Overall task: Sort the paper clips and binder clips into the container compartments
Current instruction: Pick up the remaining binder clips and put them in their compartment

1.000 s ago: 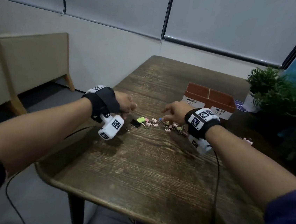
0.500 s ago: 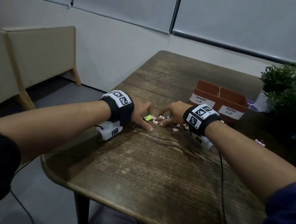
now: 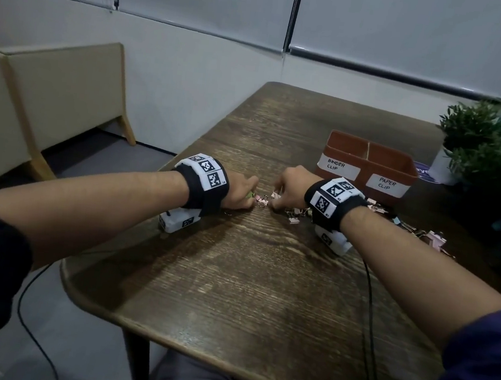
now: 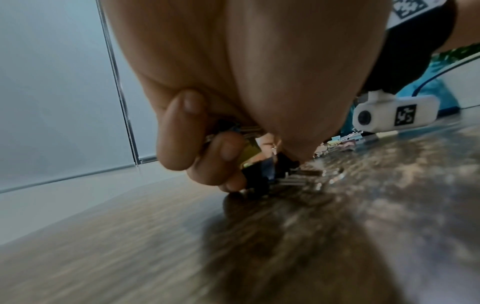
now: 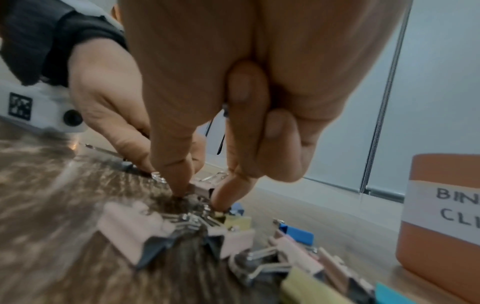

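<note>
Binder clips [image 3: 294, 213]: a scattered pile is seen on the wooden table [image 3: 264, 284], spread from between the two hands out to the right past the right wrist; pink, yellow, blue and black bodies with silver wire handles are shown in the right wrist view [image 5: 124, 224].
Surroundings: a brown two-compartment container [image 3: 369, 166] is placed beyond the pile, labelled BINDER CLIP on its left half and PAPER CLIP on its right half; a potted plant [image 3: 480, 142] is set just right of it. A beige bench [image 3: 58, 92] is seen on the floor to the left.
Obstruction: much of the pile is covered by the right wrist band and its camera in the head view; what lies inside the compartments is not shown.
Left hand [image 3: 239, 193]: fingers are curled down at the pile's left end, and a yellow-green clip [image 4: 250, 152] with a black one beneath is gripped between fingers and thumb.
Right hand [image 3: 291, 188]: thumb and forefinger tips are pressed down on the table among the clips, closed around a small pink clip [image 5: 201, 188]; the other fingers are folded into the palm.
Position: both hands are nearly touching, well in front of the container.
</note>
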{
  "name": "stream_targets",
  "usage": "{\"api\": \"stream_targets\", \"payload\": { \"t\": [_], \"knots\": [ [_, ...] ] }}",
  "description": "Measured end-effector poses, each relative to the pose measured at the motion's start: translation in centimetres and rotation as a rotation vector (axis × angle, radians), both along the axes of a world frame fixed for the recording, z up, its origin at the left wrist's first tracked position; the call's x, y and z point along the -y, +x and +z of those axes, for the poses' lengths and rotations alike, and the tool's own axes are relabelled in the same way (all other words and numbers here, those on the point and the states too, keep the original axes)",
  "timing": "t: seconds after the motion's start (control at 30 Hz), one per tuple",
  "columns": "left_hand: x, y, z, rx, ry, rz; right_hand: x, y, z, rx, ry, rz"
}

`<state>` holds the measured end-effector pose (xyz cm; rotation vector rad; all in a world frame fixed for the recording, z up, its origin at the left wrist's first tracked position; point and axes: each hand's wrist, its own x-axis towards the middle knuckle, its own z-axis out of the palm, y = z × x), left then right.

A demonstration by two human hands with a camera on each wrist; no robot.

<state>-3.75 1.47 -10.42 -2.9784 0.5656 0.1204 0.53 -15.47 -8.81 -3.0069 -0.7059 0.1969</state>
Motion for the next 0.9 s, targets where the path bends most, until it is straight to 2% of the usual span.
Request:
{"api": "stream_targets", "payload": {
  "t": [0.2,0.33,0.43,0.53,0.63,0.73,0.9],
  "knots": [
    [-1.0,0.3,0.6,-0.065,-0.112,0.025,1.6,-0.1,0.5,-0.069,0.146,-0.052],
    [-1.6,1.4,3.3,-0.052,-0.286,0.009,4.0,0.0,2.7,-0.118,0.383,-0.111],
    [-0.8,3.8,6.0,-0.03,-0.428,-0.024,7.0,1.5,5.4,0.03,0.601,-0.214],
    [1.8,7.1,8.1,0.003,-0.549,-0.047,10.4,4.9,7.0,0.21,0.775,-0.415],
    [5.9,10.3,9.9,0.021,-0.667,-0.042,12.6,7.7,6.4,0.256,0.775,-0.548],
    [10.1,13.9,10.6,0.002,-0.766,0.016,13.7,9.5,4.8,0.283,0.714,-0.602],
    [15.6,19.9,9.7,-0.061,-0.775,0.173,13.5,10.4,4.1,0.235,0.506,-0.607]
  ]
}}
